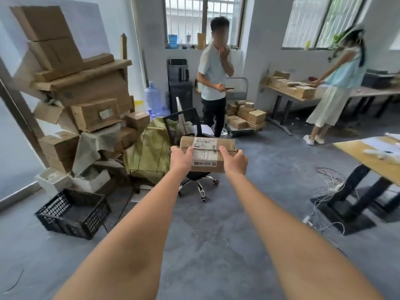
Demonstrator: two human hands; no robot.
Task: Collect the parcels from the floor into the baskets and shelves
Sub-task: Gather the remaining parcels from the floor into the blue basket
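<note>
While both hands — left hand (181,159), right hand (234,162) — held a grip clamped on the parcel (207,153) aloft above the floor, carrying seemed underway — next, lowering it into the black basket (72,214).

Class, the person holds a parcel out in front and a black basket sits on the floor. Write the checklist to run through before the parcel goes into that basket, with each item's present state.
1. Left hand grips the parcel: ok.
2. Right hand grips its other end: ok.
3. Parcel held level: ok.
4. Black basket upright, open top: ok.
5. Room inside the basket: ok, looks empty.
6. Parcel over the basket: not ok, the basket lies lower left.
</note>
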